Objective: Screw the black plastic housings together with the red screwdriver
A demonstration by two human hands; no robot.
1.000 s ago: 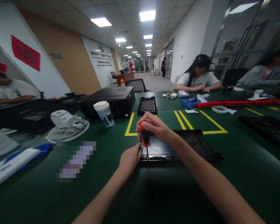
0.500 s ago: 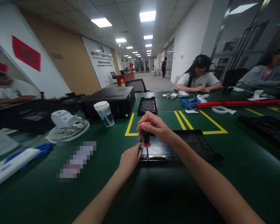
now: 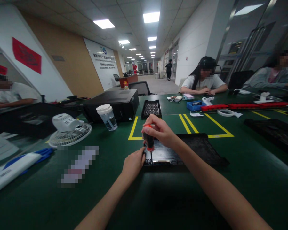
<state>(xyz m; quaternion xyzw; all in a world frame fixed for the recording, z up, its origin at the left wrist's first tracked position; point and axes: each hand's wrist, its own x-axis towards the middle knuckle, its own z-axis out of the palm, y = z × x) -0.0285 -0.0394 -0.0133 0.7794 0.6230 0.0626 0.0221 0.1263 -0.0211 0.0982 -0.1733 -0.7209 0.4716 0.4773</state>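
Screwdriver (image 3: 149, 142) with red-and-black handle held upright in right hand (image 3: 158, 131), grip closed around handle top, shaft pointed down at near left corner of flat black device (image 3: 199, 148)

Left hand (image 3: 133, 164) set against that corner, fingers curled beside shaft; whether its grip is closed on anything cannot be told

Device laid flat on green bench (image 3: 158, 198), overlapping yellow tape outline (image 3: 133, 127)

Farther back: black parts tray (image 3: 151, 108), lidded cup (image 3: 107, 116), white fan (image 3: 69, 129) laid flat, black computer case (image 3: 115, 102)
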